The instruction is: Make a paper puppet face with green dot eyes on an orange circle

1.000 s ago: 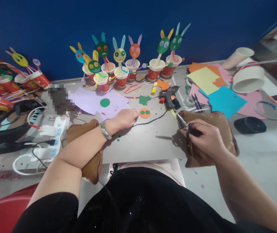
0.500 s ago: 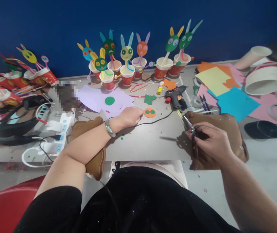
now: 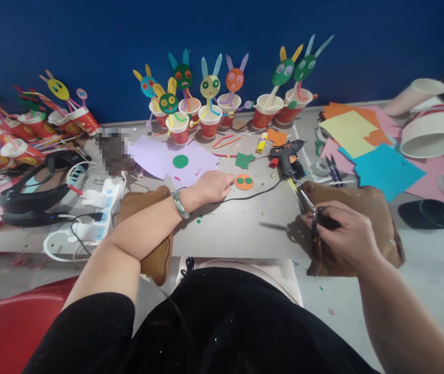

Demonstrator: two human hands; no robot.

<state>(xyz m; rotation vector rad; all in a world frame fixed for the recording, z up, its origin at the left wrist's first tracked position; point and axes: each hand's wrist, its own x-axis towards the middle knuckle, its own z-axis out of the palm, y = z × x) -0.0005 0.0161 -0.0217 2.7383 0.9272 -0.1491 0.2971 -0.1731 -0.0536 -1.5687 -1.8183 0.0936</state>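
My left hand (image 3: 214, 187) rests on the table with its fingers curled and partly hidden beneath it. Its fingertips are at the left edge of an orange paper disc (image 3: 244, 176), which bears two green paper circles (image 3: 249, 181). Whether the fingers hold anything cannot be seen. In my right hand (image 3: 344, 228) is a pair of scissors (image 3: 308, 199), blades pointing up and left above a brown cushion (image 3: 354, 200). A purple paper sheet (image 3: 202, 161) with a green circle (image 3: 180, 161) lies beyond the left hand. Nearby is a cut green paper scrap (image 3: 244, 160).
A black glue gun (image 3: 287, 156) lies behind the scissors, its cord crossing the table. Paper cups (image 3: 210, 126) with paper rabbit figures line the blue wall. Coloured paper (image 3: 389, 166) is piled at right; a power strip (image 3: 108, 208) sits at left, near another brown cushion (image 3: 144, 200).
The whole view has shifted slightly, so the table things appear a little farther right. My left hand stays beside the orange disc, and the scissors remain in my right hand.
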